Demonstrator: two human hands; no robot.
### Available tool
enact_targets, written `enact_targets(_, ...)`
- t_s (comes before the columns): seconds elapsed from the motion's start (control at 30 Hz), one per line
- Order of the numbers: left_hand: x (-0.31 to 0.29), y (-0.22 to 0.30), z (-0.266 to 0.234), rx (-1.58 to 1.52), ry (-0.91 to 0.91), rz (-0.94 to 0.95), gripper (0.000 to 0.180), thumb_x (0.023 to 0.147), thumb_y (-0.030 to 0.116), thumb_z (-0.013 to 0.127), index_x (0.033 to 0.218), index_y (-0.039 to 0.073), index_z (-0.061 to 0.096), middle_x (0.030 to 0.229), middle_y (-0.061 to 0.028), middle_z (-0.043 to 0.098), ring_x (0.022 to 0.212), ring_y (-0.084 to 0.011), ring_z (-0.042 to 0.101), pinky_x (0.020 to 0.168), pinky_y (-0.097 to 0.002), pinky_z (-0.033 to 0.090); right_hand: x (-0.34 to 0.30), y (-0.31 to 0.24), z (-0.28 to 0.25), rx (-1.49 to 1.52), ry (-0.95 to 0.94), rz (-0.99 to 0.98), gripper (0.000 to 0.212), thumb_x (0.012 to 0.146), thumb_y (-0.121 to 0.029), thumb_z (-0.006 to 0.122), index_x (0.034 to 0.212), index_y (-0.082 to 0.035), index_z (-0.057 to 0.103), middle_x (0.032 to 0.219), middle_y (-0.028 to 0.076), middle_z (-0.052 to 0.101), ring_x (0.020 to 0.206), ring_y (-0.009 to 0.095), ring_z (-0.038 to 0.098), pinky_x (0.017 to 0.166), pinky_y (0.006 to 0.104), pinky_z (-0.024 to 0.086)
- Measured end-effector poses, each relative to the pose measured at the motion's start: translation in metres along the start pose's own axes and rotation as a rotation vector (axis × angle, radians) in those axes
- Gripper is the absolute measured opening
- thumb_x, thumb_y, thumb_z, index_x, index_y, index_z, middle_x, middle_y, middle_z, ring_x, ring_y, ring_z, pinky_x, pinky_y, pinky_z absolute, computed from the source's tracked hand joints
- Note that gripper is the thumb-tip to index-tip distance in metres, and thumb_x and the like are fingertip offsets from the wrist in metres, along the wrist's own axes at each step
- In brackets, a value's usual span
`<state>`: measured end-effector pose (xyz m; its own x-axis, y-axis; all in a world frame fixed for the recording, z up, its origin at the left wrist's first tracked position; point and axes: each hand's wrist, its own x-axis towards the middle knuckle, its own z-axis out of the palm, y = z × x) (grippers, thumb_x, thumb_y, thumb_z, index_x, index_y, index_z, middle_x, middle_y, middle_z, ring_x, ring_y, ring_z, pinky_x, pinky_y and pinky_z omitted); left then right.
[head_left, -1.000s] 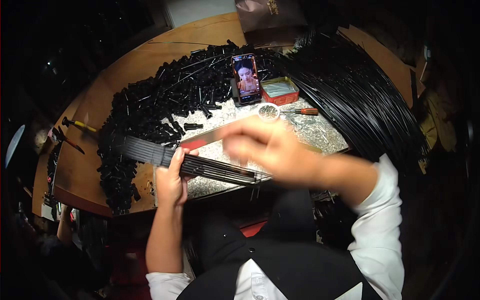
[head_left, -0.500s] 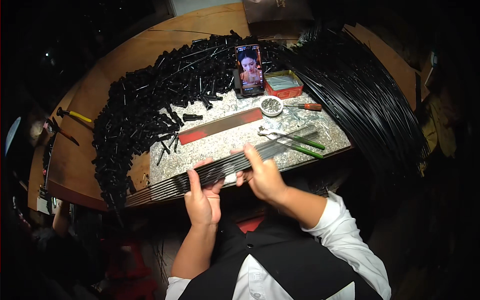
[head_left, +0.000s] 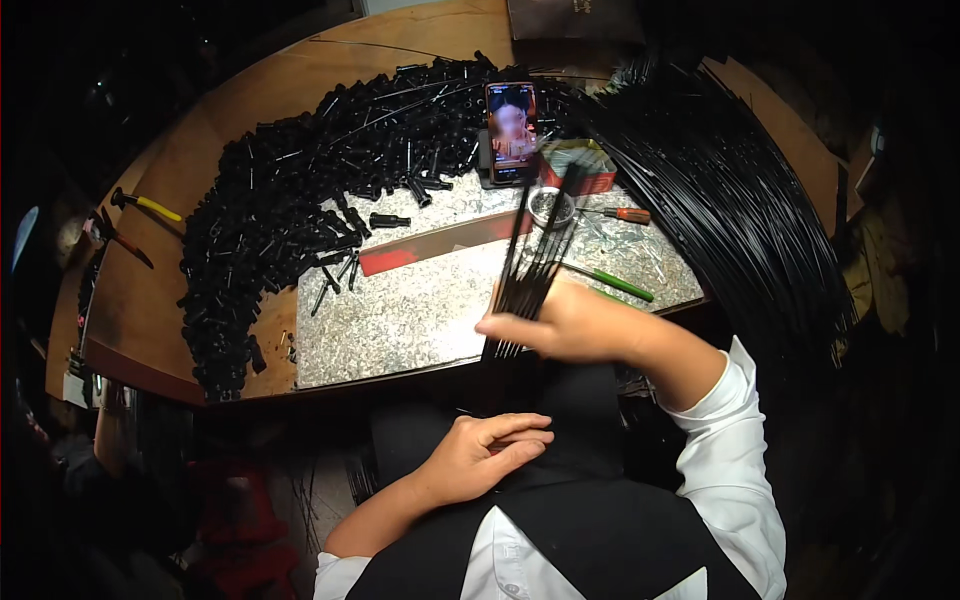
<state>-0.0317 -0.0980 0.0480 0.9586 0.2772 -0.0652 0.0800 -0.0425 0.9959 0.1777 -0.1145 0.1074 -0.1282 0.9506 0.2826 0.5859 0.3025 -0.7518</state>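
R grip [head_left: 575, 322] clamped on blurry blk rods [head_left: 527, 288], L grip [head_left: 474, 457] apart, pliers [head_left: 623, 285] part-hid.

The slab [head_left: 380, 335] lies at the counter's [head_left: 140, 310] front edge. The heap of parts [head_left: 290, 185] spreads left of it and behind it; the rods [head_left: 730, 200] lie toward the right edge. Behind on the slab stands the phone [head_left: 512, 130], left of the tin [head_left: 592, 182]. Above the slab is the bundle [head_left: 525, 292].

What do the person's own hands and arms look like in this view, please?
The left hand and right hand are bare, with no gloves visible. Both arms wear white sleeves ending near the elbows; the right one is visibly creased.
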Motion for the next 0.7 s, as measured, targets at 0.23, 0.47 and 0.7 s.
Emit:
enact_targets(0.23,-0.009,0.022,-0.013,0.147,0.089,0.144,0.029,0.087,0.0,0.06,0.115,-0.005,0.06,0.099,-0.0141,0.07,0.089,-0.0162,0.069,0.078,-0.0243,0.053,-0.007,0.04,0.058,0.03,-0.337,0.014,0.037,0.09,-0.03,0.057,0.075,0.004,0.059,0.064,0.024,0.056,0.056,0.037,0.054,0.056,0.0422,0.044)
enact_targets(0.47,-0.014,0.046,-0.024,0.212,0.171,0.335,0.026,0.085,-0.003,0.061,0.111,-0.007,0.06,0.094,-0.0163,0.07,0.082,-0.0186,0.07,0.073,-0.0259,0.055,-0.005,0.04,0.064,0.073,-0.401,0.006,0.037,0.091,-0.03,0.056,0.075,0.003,0.06,0.062,0.023,0.055,0.054,0.036,0.053,0.054,0.0415,0.044)
enact_targets(0.7,-0.016,0.073,-0.036,0.326,0.708,0.5,0.026,0.079,0.001,0.071,0.103,-0.005,0.064,0.095,-0.0167,0.068,0.094,-0.0248,0.067,0.082,-0.0311,0.052,-0.01,0.048,0.076,0.107,-0.288,-0.103,0.034,0.091,-0.032,0.059,0.095,0.002,0.057,0.079,0.024,0.06,0.073,0.039,0.06,0.066,0.044,0.046)
